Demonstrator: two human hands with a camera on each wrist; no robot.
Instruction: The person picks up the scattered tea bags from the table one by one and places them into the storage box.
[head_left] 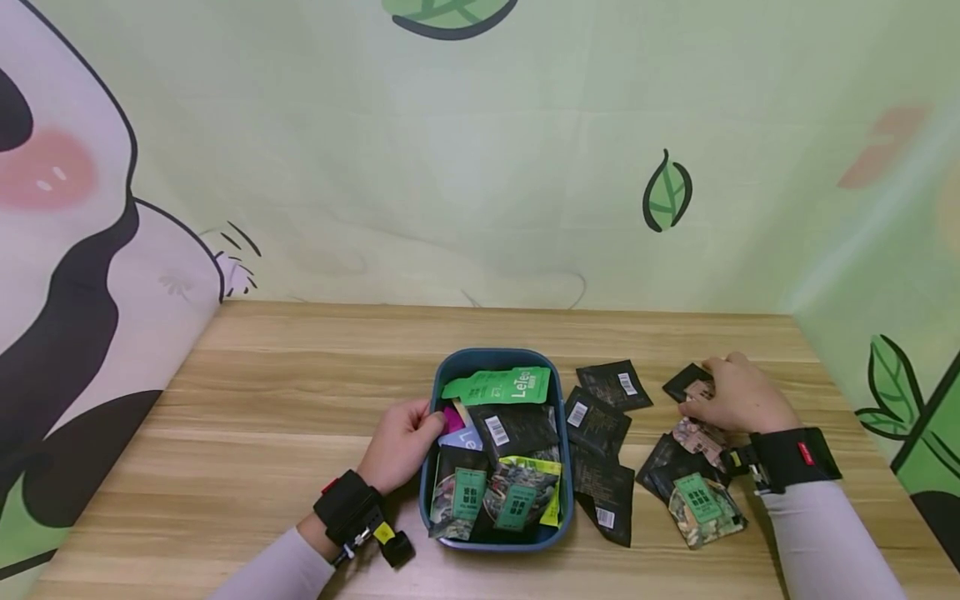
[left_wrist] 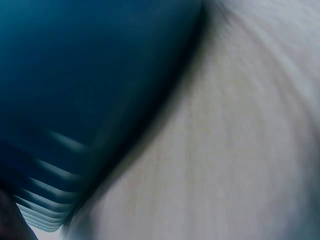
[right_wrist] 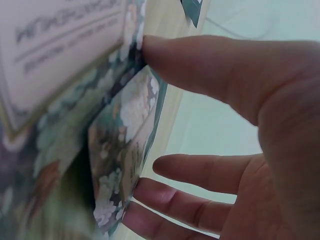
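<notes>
My left hand (head_left: 401, 440) grips the left rim of a blue plastic basket (head_left: 567, 508), thumb at the top edge. The basket's outer wall (left_wrist: 95, 65) fills much of the left wrist view. Inside it are green "LeTea" sachets (head_left: 495, 386), a black sachet with a barcode (head_left: 517, 429), and picture-printed tea sachets (head_left: 459, 492) with green labels. To the right, my right hand (head_left: 742, 396) reaches over a pinkish patterned sachet (head_left: 697, 435). In the right wrist view, its thumb and fingers spread apart and touch the edges of a patterned sachet (right_wrist: 122, 145).
Black sachets (head_left: 598, 421) with barcodes lie overlapping along the basket's right side. Nearer the front right is a sachet with a green label (head_left: 701, 500). A black sachet (head_left: 682, 379) sits by the right fingertips. Behind the wooden table (head_left: 300, 375) stands a printed cloth backdrop (head_left: 480, 183).
</notes>
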